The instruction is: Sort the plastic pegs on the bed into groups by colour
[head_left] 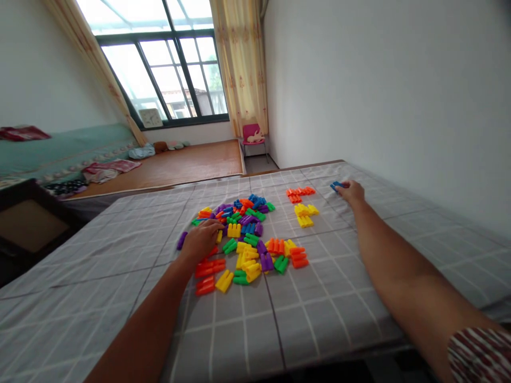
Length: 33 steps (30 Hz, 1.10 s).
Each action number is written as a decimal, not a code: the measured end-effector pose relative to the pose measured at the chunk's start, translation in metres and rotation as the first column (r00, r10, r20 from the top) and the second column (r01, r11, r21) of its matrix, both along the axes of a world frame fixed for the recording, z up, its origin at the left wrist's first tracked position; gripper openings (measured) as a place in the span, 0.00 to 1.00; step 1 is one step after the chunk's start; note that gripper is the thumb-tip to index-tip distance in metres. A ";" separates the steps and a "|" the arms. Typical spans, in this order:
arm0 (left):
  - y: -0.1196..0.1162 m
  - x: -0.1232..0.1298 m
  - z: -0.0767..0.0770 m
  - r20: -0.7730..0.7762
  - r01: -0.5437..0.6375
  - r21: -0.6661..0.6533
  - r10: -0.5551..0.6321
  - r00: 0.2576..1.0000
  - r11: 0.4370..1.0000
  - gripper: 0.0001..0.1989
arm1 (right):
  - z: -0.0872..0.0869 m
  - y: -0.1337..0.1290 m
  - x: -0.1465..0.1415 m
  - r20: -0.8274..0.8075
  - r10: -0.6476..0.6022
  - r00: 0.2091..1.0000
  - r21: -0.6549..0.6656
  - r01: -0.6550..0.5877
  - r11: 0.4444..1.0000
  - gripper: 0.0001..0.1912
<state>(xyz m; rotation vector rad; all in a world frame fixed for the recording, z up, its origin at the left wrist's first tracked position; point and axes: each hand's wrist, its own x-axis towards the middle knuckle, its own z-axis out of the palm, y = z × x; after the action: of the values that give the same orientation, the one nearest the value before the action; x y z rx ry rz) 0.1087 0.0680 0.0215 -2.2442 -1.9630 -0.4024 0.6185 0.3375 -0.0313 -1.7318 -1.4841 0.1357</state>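
A mixed pile of purple, green, blue, yellow and orange plastic pieces [250, 240] lies on the grey checked cloth [319, 298]. My left hand [203, 239] rests on the pile's left side, fingers bent over some pieces; what it holds, if anything, is hidden. At the far right my right hand [352, 192] pinches a blue piece [337, 185] at the cloth's surface. To its left lie a small group of orange pieces [299, 193] and, nearer to me, a group of yellow pieces [305, 215].
Beyond the table stand a low brown bed [191, 165] with cloths on it and a pink chair [253, 135]. A dark chair back [32, 229] is at the left. A white wall [379, 96] runs along the right side.
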 end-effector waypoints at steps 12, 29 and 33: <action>0.002 -0.002 -0.002 -0.001 0.006 -0.002 -0.006 1.000 1.000 0.18 | -0.011 0.009 -0.003 0.206 0.022 0.978 -0.159 0.011 0.987 0.19; 0.001 -0.002 -0.001 0.000 0.005 -0.004 -0.005 1.000 1.000 0.18 | -0.013 -0.006 -0.008 0.292 -0.047 0.955 -0.106 0.082 0.991 0.20; 0.000 -0.002 -0.001 0.004 0.001 -0.005 -0.001 1.000 1.000 0.18 | -0.011 -0.009 -0.010 0.276 -0.027 0.961 -0.126 0.064 0.990 0.20</action>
<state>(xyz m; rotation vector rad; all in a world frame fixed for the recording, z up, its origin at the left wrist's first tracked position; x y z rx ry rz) 0.1068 0.0684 0.0205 -2.2494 -1.9661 -0.4028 0.6086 0.3288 -0.0424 -1.9536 -1.6640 -0.0316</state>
